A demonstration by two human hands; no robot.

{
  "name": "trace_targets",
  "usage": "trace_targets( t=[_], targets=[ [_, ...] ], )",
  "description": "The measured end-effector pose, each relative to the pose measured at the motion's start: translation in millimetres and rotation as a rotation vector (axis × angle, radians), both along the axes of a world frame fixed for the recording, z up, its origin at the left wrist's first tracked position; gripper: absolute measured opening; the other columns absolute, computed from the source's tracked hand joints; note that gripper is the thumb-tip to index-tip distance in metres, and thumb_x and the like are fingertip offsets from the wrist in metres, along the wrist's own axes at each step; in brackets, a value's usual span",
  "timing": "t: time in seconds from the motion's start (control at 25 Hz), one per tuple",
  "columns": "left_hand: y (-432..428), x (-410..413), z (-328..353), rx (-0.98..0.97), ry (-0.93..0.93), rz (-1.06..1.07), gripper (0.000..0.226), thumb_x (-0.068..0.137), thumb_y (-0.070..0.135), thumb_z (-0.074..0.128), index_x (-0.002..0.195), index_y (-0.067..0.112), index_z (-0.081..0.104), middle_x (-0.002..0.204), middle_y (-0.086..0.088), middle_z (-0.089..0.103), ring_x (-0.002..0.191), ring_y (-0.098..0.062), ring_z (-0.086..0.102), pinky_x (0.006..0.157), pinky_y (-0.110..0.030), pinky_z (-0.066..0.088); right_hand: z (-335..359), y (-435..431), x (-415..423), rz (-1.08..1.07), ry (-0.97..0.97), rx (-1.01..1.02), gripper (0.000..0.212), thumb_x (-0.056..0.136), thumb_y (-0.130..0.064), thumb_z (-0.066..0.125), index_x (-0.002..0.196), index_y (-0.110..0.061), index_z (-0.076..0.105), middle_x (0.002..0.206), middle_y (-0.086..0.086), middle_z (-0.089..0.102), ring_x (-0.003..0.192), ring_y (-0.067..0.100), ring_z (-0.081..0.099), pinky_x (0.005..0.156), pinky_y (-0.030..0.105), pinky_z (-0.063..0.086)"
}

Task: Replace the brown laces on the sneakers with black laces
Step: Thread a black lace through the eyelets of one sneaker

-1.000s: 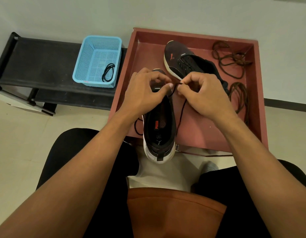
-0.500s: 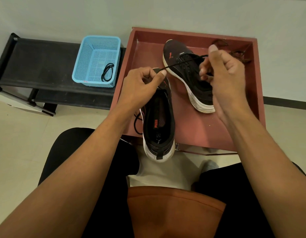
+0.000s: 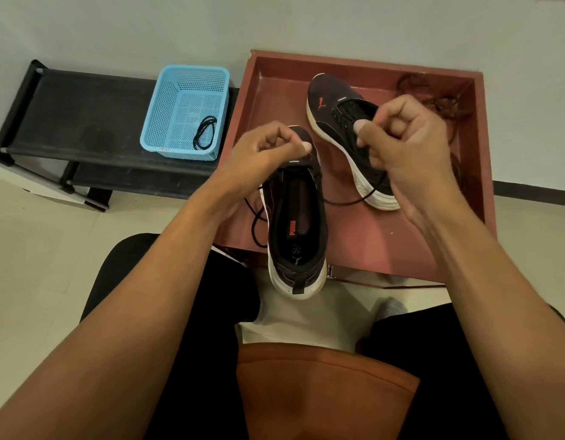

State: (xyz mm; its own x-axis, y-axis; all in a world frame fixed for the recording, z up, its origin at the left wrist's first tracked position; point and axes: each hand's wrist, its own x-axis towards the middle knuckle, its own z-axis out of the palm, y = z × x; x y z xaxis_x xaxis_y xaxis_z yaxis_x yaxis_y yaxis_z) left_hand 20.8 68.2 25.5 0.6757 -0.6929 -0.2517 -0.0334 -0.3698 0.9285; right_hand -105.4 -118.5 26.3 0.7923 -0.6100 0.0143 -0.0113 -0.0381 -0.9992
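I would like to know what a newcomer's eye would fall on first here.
Two bare hands stand out: the left hand curled over the toe end of the near black white-soled sneaker, whose heel overhangs the reddish-brown tray, and the right hand pinching the black lace that runs from it. To the left, a light blue plastic mesh basket holding a coiled black spare lace sits on the black bench.

The left hand [image 3: 265,150] covers the toe and front eyelets of the near sneaker [image 3: 297,223]; we cannot tell what its curled fingertips pinch. The black lace [image 3: 348,201] vanishes under the right hand [image 3: 408,144], which also masks the tongue of the far sneaker [image 3: 332,103] and part of the brown laces [image 3: 440,103]. We see these only dimly, in the far corner of the tray [image 3: 401,249]. Both forearms run off the lower edge. The label on the basket [image 3: 167,115] is too small to read.
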Motion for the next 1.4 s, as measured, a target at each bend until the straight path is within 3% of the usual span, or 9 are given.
trace_targets(
  t=[0.12, 0.2, 0.32, 0.56, 0.72, 0.8, 0.88, 1.04, 1.4],
  targets=[
    [8.2, 13.2, -17.3, 0.186, -0.134, 0.247, 0.025, 0.088, 0.042, 0.075, 0.078, 0.021, 0.065, 0.071, 0.001, 0.061, 0.063, -0.01, 0.057, 0.065, -0.029, 0.046, -5.8, 12.4, 3.9, 0.18, 0.118, -0.245, 0.013, 0.103, -0.017, 0.065, 0.099, -0.013, 0.053, 0.079, 0.001, 0.078, 0.054, 0.013, 0.058, 0.058, 0.022, 0.043],
    [15.8, 13.2, -20.2, 0.285, -0.163, 0.173, 0.035, 0.087, 0.049, 0.077, 0.073, 0.018, 0.067, 0.068, -0.003, 0.067, 0.058, -0.014, 0.062, 0.058, -0.028, 0.047, -10.4, 18.2, 6.5, 0.272, 0.171, -0.375, 0.016, 0.105, -0.023, 0.06, 0.108, -0.01, 0.053, 0.085, -0.009, 0.08, 0.071, 0.029, 0.068, 0.073, 0.035, 0.051],
    [23.0, 4.4, -12.7, 0.328, -0.079, 0.041, 0.042, 0.082, 0.048, 0.085, 0.09, 0.009, 0.07, 0.073, -0.009, 0.075, 0.062, -0.019, 0.072, 0.052, -0.028, 0.054, -19.3, 24.8, 9.1, 0.368, 0.21, -0.471, 0.013, 0.105, -0.026, 0.061, 0.111, -0.015, 0.058, 0.091, -0.019, 0.079, 0.088, 0.013, 0.073, 0.09, 0.034, 0.051],
    [21.6, 0.0, -15.1, 0.318, 0.037, 0.117, 0.025, 0.078, 0.019, 0.091, 0.092, 0.006, 0.075, 0.078, -0.016, 0.076, 0.069, -0.022, 0.077, 0.065, -0.041, 0.066, -31.8, 36.5, 12.7, 0.328, 0.307, -0.622, 0.005, 0.089, -0.033, 0.082, 0.094, -0.031, 0.081, 0.09, -0.013, 0.074, 0.086, 0.002, 0.069, 0.082, 0.029, 0.058],
    [24.1, -0.4, -14.0, 0.282, 0.078, 0.191, 0.003, 0.081, 0.006, 0.084, 0.083, 0.005, 0.081, 0.076, -0.014, 0.077, 0.07, -0.023, 0.077, 0.066, -0.039, 0.066, -37.8, 48.1, 18.2, 0.331, 0.375, -0.756, 0.009, 0.089, -0.034, 0.078, 0.097, -0.032, 0.083, 0.094, -0.011, 0.066, 0.087, 0.007, 0.063, 0.078, 0.036, 0.058],
    [23.1, -1.0, -14.7, 0.244, 0.088, 0.208, 0.001, 0.083, 0.001, 0.081, 0.083, 0.002, 0.08, 0.081, -0.019, 0.077, 0.073, -0.027, 0.077, 0.068, -0.038, 0.066, -37.1, 53.2, 19.0, 0.286, 0.42, -0.82, 0.01, 0.091, -0.035, 0.075, 0.099, -0.032, 0.082, 0.093, -0.014, 0.061, 0.084, 0.004, 0.057, 0.069, 0.026, 0.052],
    [19.6, -0.3, -16.3, 0.202, 0.072, 0.211, 0.001, 0.084, 0.001, 0.08, 0.085, 0.001, 0.08, 0.077, -0.013, 0.076, 0.07, -0.021, 0.075, 0.068, -0.034, 0.065, -34.9, 55.3, 18.6, 0.192, 0.462, -0.836, 0.01, 0.092, -0.037, 0.075, 0.099, -0.035, 0.081, 0.088, -0.016, 0.062, 0.083, 0.004, 0.057, 0.065, 0.022, 0.043],
    [8.4, -2.8, -15.4, 0.148, 0.056, 0.162, 0.005, 0.09, 0.001, 0.076, 0.087, 0.003, 0.079, 0.07, -0.002, 0.073, 0.062, -0.007, 0.072, 0.059, -0.021, 0.058, -33.4, 53.8, 17.9, 0.048, 0.499, -0.819, 0.01, 0.09, -0.042, 0.076, 0.097, -0.036, 0.081, 0.085, -0.014, 0.074, 0.089, 0.011, 0.069, 0.077, 0.035, 0.057],
    [5.7, -2.6, -18.3, 0.177, 0.058, 0.152, 0.008, 0.092, 0.001, 0.074, 0.099, 0.001, 0.078, 0.082, -0.011, 0.074, 0.061, -0.004, 0.071, 0.054, -0.016, 0.054, -39.6, 58.5, 22.7, -0.026, 0.46, -0.592, 0.007, 0.087, -0.042, 0.078, 0.091, -0.038, 0.082, 0.081, -0.016, 0.075, 0.084, 0.005, 0.069, 0.077, 0.038, 0.06]
  ],
)
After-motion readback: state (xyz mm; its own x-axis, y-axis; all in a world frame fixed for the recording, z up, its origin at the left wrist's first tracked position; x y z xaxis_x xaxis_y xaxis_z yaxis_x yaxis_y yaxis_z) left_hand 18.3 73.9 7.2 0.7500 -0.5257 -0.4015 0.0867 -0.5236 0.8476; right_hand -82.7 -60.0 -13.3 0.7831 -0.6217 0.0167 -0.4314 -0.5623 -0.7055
